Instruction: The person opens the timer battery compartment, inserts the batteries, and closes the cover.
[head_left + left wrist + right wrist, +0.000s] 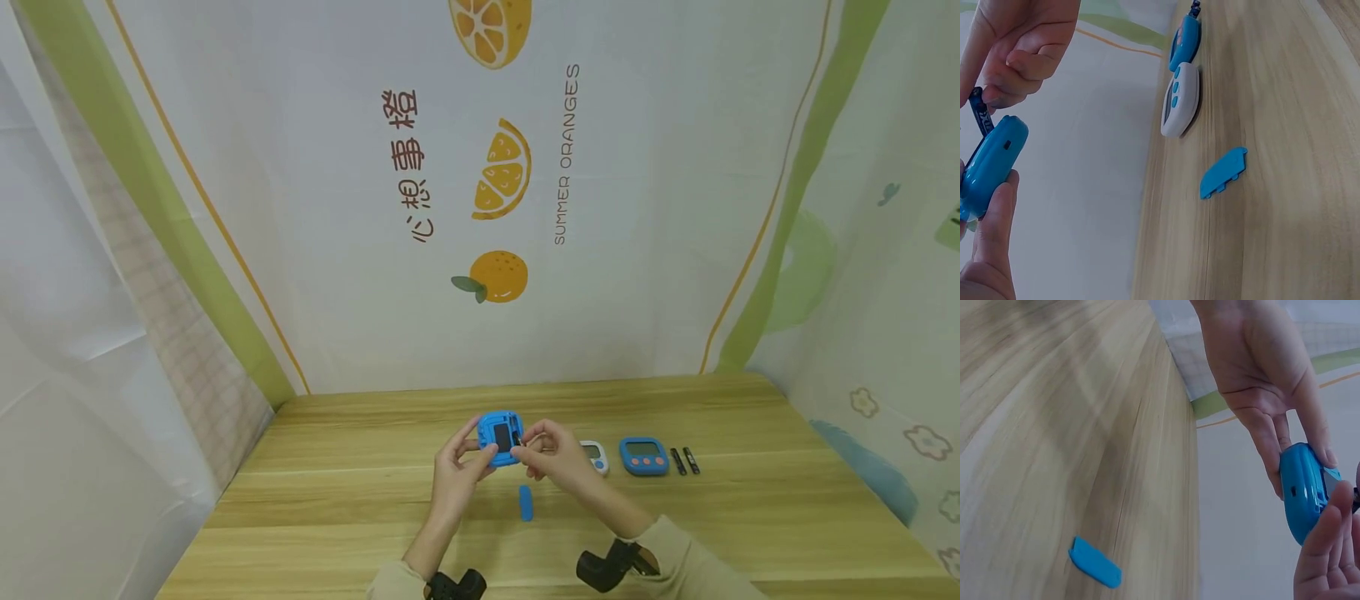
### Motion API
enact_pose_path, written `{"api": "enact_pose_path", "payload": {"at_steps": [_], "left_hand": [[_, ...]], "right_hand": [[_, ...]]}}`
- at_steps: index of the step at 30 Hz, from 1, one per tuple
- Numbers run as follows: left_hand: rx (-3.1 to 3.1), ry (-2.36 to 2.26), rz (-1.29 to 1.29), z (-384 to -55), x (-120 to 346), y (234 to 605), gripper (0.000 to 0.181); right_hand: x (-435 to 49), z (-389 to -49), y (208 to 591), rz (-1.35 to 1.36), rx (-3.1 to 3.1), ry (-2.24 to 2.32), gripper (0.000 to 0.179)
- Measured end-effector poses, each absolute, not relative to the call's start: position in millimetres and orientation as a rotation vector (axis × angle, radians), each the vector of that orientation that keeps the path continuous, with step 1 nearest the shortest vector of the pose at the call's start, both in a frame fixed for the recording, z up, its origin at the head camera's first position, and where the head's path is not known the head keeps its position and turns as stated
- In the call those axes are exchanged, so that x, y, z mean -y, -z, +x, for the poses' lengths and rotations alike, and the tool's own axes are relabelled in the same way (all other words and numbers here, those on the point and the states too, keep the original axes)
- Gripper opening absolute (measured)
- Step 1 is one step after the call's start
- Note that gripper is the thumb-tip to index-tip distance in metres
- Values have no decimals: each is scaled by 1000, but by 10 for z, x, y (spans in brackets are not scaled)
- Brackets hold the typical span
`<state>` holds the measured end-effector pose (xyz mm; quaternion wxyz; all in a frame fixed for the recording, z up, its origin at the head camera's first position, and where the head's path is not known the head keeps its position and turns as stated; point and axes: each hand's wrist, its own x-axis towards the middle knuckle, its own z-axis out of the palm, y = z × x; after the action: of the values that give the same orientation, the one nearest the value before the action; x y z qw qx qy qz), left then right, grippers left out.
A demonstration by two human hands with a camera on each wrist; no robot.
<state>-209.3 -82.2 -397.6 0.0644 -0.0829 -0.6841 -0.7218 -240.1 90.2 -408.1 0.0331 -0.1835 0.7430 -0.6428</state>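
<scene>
My left hand [459,467] grips a blue digital timer [487,435] by its edges, above the table. The timer's back faces me, with its battery compartment uncovered and a dark panel in the middle. At the compartment's right side, my right hand [553,454] pinches a black battery [981,112] between thumb and fingers. In the left wrist view the battery stands tilted, its lower end at the timer; how far in it sits is hidden. The blue battery cover [526,503] lies on the table below the hands.
To the right on the wooden table [337,483] lie a white timer [595,457], partly behind the right hand, and another blue timer [644,457]. Two black batteries [685,461] lie beside it. A printed cloth [337,317] hangs behind the table.
</scene>
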Motion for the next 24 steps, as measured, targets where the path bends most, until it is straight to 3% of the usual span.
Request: {"api": "enact_pose_path", "payload": {"at_steps": [12, 24], "left_hand": [[2066, 2181, -229, -2086, 829, 3975, 49], [2076, 2203, -275, -2218, 870, 4234, 53]], "right_hand": [[-945, -2383, 4105, -688, -2214, 1967, 29], [-1026, -2402, 4065, -781, -2342, 1824, 26]]}}
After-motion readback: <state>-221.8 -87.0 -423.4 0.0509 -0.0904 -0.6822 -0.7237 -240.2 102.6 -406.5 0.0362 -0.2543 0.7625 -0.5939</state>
